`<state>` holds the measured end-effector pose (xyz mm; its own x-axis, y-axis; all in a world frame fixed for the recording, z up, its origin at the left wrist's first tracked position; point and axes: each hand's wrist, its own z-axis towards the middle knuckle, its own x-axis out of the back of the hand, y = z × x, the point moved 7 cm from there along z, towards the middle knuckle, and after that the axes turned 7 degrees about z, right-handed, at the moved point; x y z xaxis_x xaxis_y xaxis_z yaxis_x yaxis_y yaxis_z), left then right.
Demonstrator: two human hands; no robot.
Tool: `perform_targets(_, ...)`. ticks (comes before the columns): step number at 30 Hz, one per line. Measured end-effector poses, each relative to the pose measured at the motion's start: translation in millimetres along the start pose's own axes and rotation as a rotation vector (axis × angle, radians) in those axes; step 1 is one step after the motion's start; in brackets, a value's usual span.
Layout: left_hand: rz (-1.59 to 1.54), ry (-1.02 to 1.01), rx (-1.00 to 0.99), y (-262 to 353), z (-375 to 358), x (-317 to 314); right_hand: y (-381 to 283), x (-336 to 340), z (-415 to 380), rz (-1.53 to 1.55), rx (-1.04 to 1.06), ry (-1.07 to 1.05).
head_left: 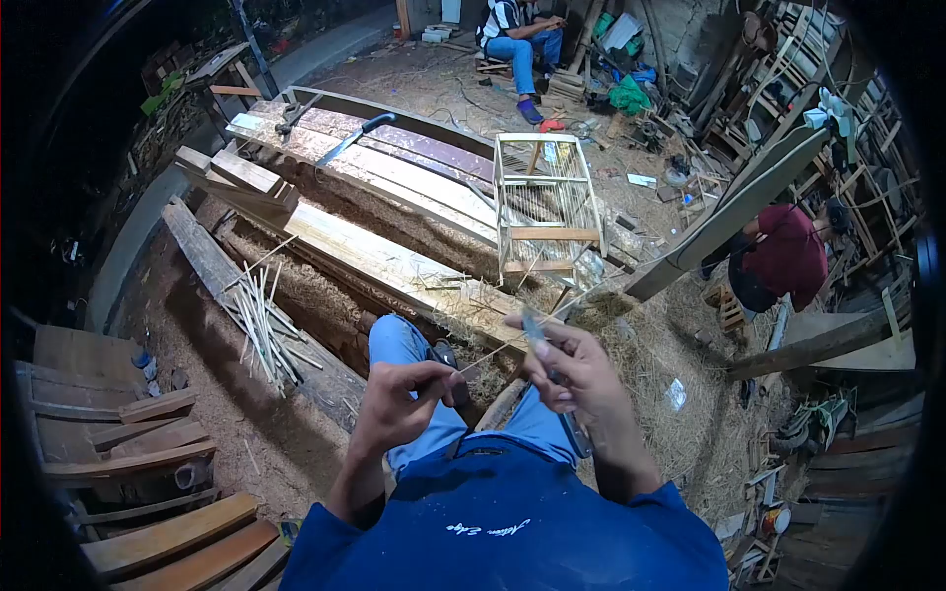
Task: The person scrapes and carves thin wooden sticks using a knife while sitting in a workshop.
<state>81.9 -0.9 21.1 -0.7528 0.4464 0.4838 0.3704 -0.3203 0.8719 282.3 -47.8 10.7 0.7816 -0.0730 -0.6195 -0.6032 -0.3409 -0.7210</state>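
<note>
Your left hand [399, 399] pinched the near end of a thin pale bamboo sliver [512, 342], fingers closed on it. Your right hand [572, 369] gripped a small grey-bladed knife [535, 333] against it. Above your knees, the sliver looked light, springy, easily snapped; best held near the ends.

White script on the blue shirt [512, 512] is unreadable.

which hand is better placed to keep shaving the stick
Right, probably. The right hand holds the knife against the thin stick, while the left hand only pinches the stick's near end to steady it.
</note>
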Motion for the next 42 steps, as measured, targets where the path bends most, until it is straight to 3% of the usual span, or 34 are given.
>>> perform_targets(5, -0.016, 0.041, -0.064, 6.8, 5.1, -7.8, 35.2, -32.3, 2.5, 0.055, -0.196, -0.217)
perform_targets(7, -0.058, 0.012, -0.046, 11.6, 4.1, -5.1, 26.8, -17.5, 2.2, -0.001, -0.128, -0.086)
perform_targets(9, -0.064, 0.008, -0.069, 3.7, -1.2, 0.3, 9.7, -1.2, 2.1, 0.009, -0.038, -0.103)
perform_targets(12, -0.067, -0.036, 0.092, -11.9, -5.8, 3.5, -11.1, 15.6, 0.8, 0.041, 0.033, -0.059)
perform_targets(21, -0.131, 0.035, -0.045, -19.5, -6.5, 12.4, -16.5, 20.0, -1.1, 0.059, 0.036, 0.011)
perform_targets(26, -0.172, -0.007, 0.146, -57.2, -23.9, 31.3, -64.7, 81.1, -15.7, 0.041, 0.312, 0.173)
perform_targets(28, -0.174, 0.019, 0.162, -63.2, -24.7, 34.6, -87.6, 99.0, -26.3, 0.103, 0.558, 0.343)
perform_targets(31, -0.182, 0.029, 0.164, -58.5, -19.2, 30.3, -78.5, 85.0, -17.9, -0.081, 0.577, 0.298)
perform_targets(32, -0.182, 0.023, 0.16, -57.9, -17.4, 27.9, -68.5, 81.0, -12.7, -0.152, 0.475, 0.396)
perform_targets(35, -0.192, 0.003, 0.172, -58.7, -12.7, 21.9, -45.2, 53.6, 2.8, -0.061, 0.408, 0.289)
perform_targets(42, -0.123, -0.038, 0.075, -51.4, -12.0, 20.5, -40.3, 55.6, 11.2, -0.058, 0.468, 0.376)
